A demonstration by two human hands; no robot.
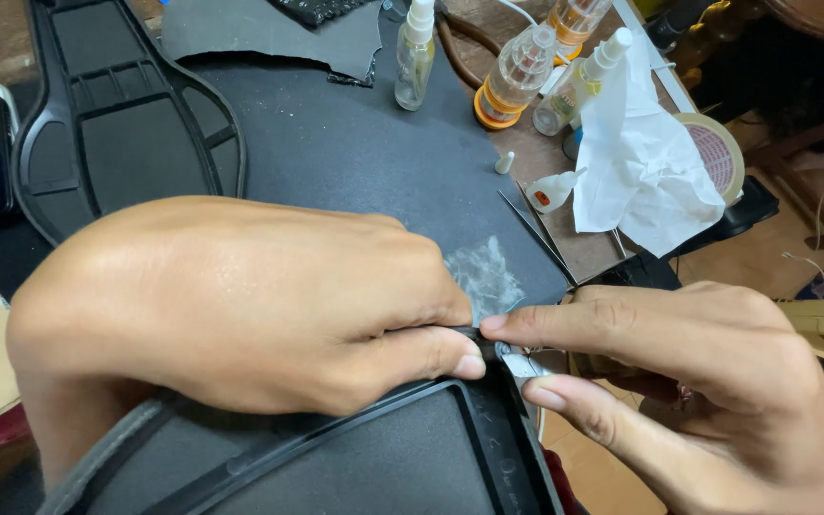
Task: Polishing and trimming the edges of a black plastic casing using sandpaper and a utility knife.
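— What are the two hands on?

— The left hand (240, 305) lies knuckles-up over the near edge of the tabletop (565, 162), its fingers together and pressed on the upper rim of a black plastic panel (412, 467) near that panel's right corner. The right hand (708, 381) comes in from the near right corner; its fingers are clamped on a small metal tool (524, 365), whose tip meets the panel's corner just beside the left thumb.

— What is under them?

— A dark mat (355, 153) covering the middle of the tabletop, with a whitish smear (484, 272) on it just beyond the left fingers.

— And the rest?

— A second black ribbed panel (116, 124) lies toward the far left corner. Along the far edge stand clear spray bottles (416, 55). A crumpled white tissue (641, 162) and a roll of tape (717, 153) sit at the right edge, with a small dropper bottle (553, 191) just beside the tissue.
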